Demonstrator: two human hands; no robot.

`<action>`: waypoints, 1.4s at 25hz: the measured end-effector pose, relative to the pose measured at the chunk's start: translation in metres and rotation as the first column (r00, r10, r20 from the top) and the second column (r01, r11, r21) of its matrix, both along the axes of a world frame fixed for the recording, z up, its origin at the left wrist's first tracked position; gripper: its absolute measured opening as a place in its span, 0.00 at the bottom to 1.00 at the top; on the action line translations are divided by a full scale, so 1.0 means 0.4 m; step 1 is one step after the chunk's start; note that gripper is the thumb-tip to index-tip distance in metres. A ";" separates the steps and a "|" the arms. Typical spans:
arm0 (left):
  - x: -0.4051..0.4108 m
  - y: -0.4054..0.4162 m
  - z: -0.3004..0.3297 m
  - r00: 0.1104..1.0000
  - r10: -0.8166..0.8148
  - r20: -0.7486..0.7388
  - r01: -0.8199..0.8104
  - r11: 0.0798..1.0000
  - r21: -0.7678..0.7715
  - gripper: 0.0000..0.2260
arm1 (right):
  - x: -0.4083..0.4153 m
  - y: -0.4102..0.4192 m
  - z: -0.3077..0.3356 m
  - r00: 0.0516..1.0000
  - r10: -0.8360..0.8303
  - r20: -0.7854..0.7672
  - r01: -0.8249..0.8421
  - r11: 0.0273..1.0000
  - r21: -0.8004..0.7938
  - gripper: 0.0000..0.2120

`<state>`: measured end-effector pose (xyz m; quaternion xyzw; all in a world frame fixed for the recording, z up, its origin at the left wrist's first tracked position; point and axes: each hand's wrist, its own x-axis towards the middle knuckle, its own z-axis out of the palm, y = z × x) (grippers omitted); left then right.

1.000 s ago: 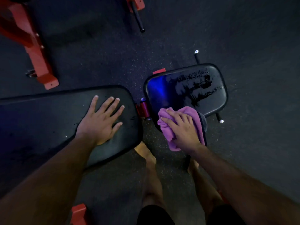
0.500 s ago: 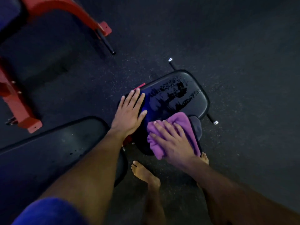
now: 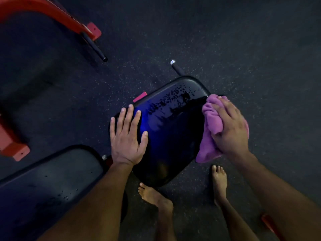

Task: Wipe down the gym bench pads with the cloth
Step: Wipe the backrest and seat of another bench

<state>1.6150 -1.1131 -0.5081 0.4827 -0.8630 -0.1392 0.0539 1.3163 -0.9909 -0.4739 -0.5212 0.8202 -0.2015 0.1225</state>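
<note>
The small black seat pad [image 3: 170,136] lies in the middle of the view, with wet streaks across its far half. My left hand [image 3: 127,136] rests flat on the pad's left edge, fingers spread. My right hand [image 3: 229,129] grips a bunched purple cloth [image 3: 211,131] and presses it against the pad's right edge. The long black back pad [image 3: 52,185] stretches off to the lower left, with a few droplets on it.
Red frame parts of other gym machines stand at the upper left [image 3: 52,13] and the left edge [image 3: 15,150]. A black bar [image 3: 94,46] sticks out from the upper frame. My bare feet [image 3: 156,199] stand on dark speckled rubber floor below the seat pad.
My left hand left the long back pad and now rests on the seat pad's left edge. My right hand carried the cloth from the pad's near corner to its right edge.
</note>
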 end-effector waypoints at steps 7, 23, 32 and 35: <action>0.001 -0.002 -0.004 1.000 -0.003 -0.005 0.003 1.000 -0.020 0.31 | 0.327 0.066 0.039 0.891 0.455 0.000 -0.448 0.876 0.177 0.45; -0.005 -0.005 0.008 0.999 -0.022 0.039 0.020 0.999 0.038 0.32 | 0.184 0.038 0.037 0.857 0.510 -0.079 -0.495 0.855 0.154 0.40; 0.351 0.092 0.291 0.810 -0.272 0.519 0.170 0.957 0.236 0.33 | 0.241 -0.036 0.139 0.737 0.668 -0.105 -0.637 0.738 0.224 0.34; 0.438 0.136 0.320 0.758 -0.288 0.585 0.187 0.955 0.228 0.33 | 0.376 -0.139 0.136 0.634 0.758 -0.155 -0.716 0.650 0.253 0.36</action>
